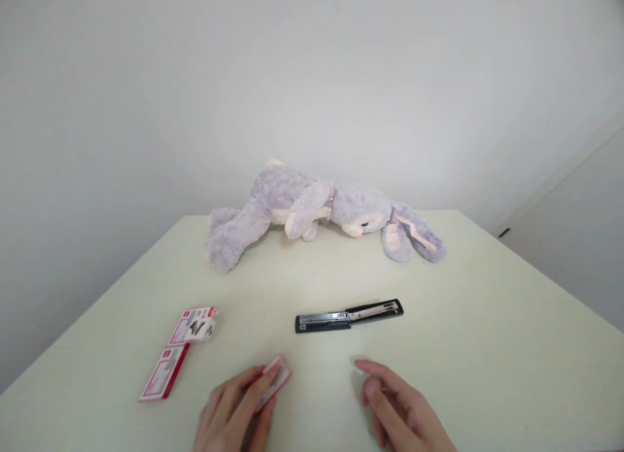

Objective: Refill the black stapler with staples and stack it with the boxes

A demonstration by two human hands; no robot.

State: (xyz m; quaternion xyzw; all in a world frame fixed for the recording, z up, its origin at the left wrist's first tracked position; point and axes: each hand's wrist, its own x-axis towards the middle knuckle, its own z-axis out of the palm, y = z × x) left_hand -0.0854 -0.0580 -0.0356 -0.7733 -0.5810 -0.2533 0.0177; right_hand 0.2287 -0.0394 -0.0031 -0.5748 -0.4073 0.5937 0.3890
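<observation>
Between the thumb and fingers of my left hand [234, 410] is a small pink-and-white box [273, 380], held low over the front of the table. My fingers cover part of it. To its right, my right hand [400, 406] rests near the table, index finger stretched out and the others loosely curled, with nothing visible in it. Beyond both hands lies a black stapler [348, 316], swung wide open so that its metal inside shows.
At the left, a white-and-red box [194, 325] with a stapler picture touches a flatter red-and-white box [163, 374]. A lilac plush rabbit [297, 201] lies on its side along the back of the pale table [487, 348], before a wall.
</observation>
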